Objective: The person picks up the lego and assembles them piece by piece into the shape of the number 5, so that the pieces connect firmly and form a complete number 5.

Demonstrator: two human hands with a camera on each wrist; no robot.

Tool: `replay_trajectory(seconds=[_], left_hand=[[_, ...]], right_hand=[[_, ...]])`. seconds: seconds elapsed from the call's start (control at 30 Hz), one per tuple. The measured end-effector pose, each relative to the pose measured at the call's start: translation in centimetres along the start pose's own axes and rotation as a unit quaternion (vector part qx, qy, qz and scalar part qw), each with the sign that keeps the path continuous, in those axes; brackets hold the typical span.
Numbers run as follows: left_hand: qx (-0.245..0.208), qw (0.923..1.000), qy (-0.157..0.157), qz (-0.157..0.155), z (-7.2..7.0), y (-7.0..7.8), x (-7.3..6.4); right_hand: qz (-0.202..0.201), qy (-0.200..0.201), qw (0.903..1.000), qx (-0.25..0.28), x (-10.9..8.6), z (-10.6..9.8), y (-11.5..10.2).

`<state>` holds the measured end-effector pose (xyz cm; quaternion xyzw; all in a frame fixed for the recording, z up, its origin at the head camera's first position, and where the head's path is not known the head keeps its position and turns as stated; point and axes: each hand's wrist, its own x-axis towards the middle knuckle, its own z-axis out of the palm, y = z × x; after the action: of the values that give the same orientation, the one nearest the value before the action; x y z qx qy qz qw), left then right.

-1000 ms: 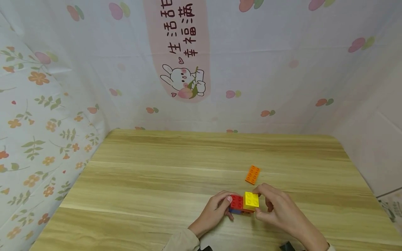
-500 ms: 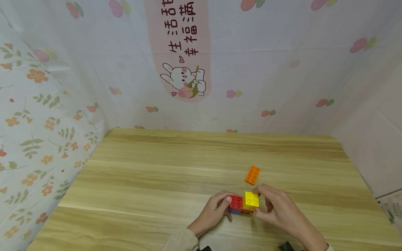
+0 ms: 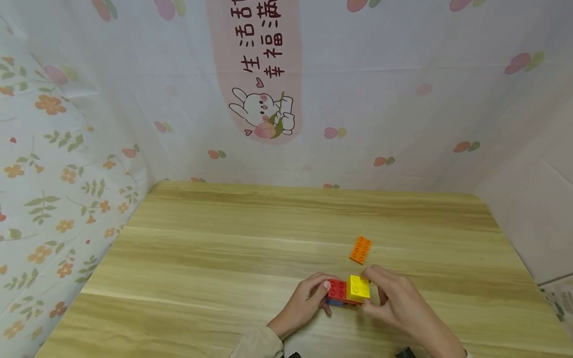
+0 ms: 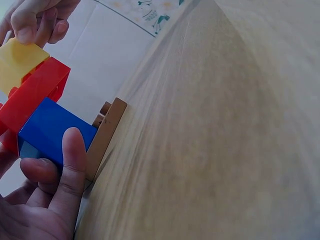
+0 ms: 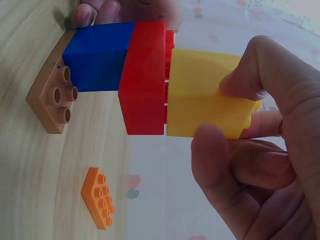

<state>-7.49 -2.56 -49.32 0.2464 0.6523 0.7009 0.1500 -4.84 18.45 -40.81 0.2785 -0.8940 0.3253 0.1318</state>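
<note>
My left hand grips a stack of toy building bricks, its thumb on top of the red brick. Under the red brick is a blue brick, standing on one end of a brown plate at the table surface. Finger and thumb of my right hand pinch a yellow brick over the red brick's right half. In the right wrist view, the yellow brick lies right at the red brick's studs, with a thin light gap between them.
An orange studded plate lies on the wooden table just beyond the hands. Patterned cloth hangs behind the table and at its left. A small black object shows at the lower edge, near the right wrist.
The head view has shifted slightly. Both hands keep their holds, and the bricks stay in about the same position relative to each other.
</note>
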Motion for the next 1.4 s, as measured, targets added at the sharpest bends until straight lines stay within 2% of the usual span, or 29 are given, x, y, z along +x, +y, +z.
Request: replay_trajectory(seconds=[0.33,0.53,0.63,0.87,0.97,1.1,1.2,1.27,1.33,1.4], left_hand=[[0.001,1.0000,0.002,0.007,-0.1,-0.2,0.0],[-0.002,0.9998,-0.001,-0.020,-0.1,0.0,0.1],[-0.007,0.9994,-0.004,-0.035,-0.2,0.5,0.1],[-0.006,0.9995,-0.013,-0.030,-0.1,3.2,0.0],[-0.008,0.9996,-0.008,-0.025,-0.2,1.7,0.0],[-0.011,0.9996,0.002,-0.026,-0.1,0.0,0.0],[-0.013,0.9994,0.005,-0.031,0.0,1.1,-0.1],[-0.015,0.9993,0.005,-0.034,0.0,1.8,-0.2],[-0.013,0.9994,0.005,-0.032,0.0,2.5,-0.3],[-0.011,0.9996,0.007,-0.027,0.0,2.7,-0.3]], right_hand=[[-0.006,-0.006,0.9999,0.006,-0.1,0.2,0.0],[-0.009,0.001,1.0000,0.003,-0.2,0.4,-0.1],[-0.008,0.003,0.9999,0.006,-0.3,0.4,-0.1],[-0.001,0.006,1.0000,0.001,-0.3,0.5,-0.2],[0.011,0.001,0.9999,0.003,-0.4,0.4,-0.1],[0.041,-0.041,0.9973,0.045,-0.5,-0.2,0.7],[0.067,-0.089,0.9862,0.123,-0.6,-1.2,1.5],[0.085,-0.104,0.9767,0.167,-0.7,-1.9,2.0],[0.107,-0.103,0.9705,0.190,-0.7,-2.4,2.6],[0.127,-0.093,0.9710,0.180,-0.5,-2.7,3.1]])
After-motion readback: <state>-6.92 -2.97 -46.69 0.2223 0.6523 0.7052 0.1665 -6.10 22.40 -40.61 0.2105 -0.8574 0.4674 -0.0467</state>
